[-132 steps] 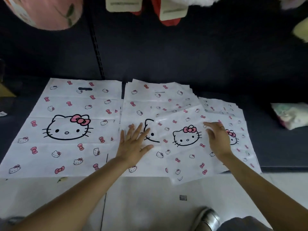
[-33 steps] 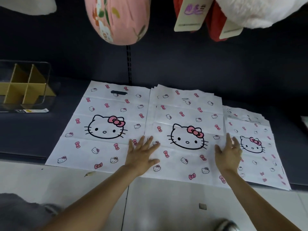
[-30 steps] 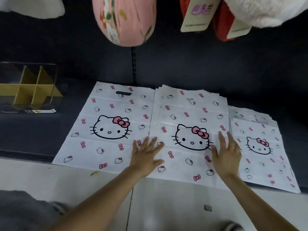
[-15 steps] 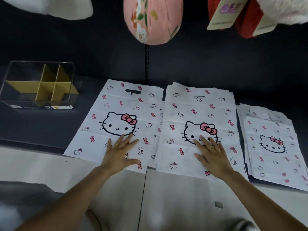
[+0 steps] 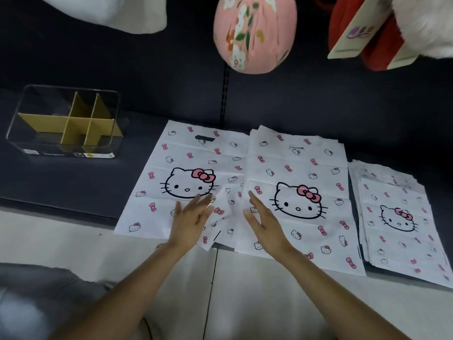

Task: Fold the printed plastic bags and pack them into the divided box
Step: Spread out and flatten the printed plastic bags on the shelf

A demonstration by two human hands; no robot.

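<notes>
Three lots of white plastic bags printed with a cat face and pink bows lie flat on the dark shelf: a single bag at the left [image 5: 186, 165], a middle stack [image 5: 301, 177] and a smaller stack at the right [image 5: 397, 217]. My left hand [image 5: 191, 222] rests flat on the left bag's lower right part, fingers spread. My right hand [image 5: 264, 224] lies flat on the middle stack's lower left edge. Between the hands a bag edge [image 5: 228, 204] is lifted and crumpled. The clear divided box [image 5: 115, 123] with yellow partitions stands at the far left, with nothing in it.
A pink floral plush [image 5: 252, 33], a white plush [image 5: 117, 11] and red goods with paper tags [image 5: 358, 33] hang above the shelf. The shelf's front edge [image 5: 61, 207] meets a pale tiled floor [image 5: 245, 290] below the bags.
Both hands have slid leftward and toward each other, from the middle stack's sides to the seam between the left bag and the middle stack. A bag edge has lifted there. The camera turned left.
</notes>
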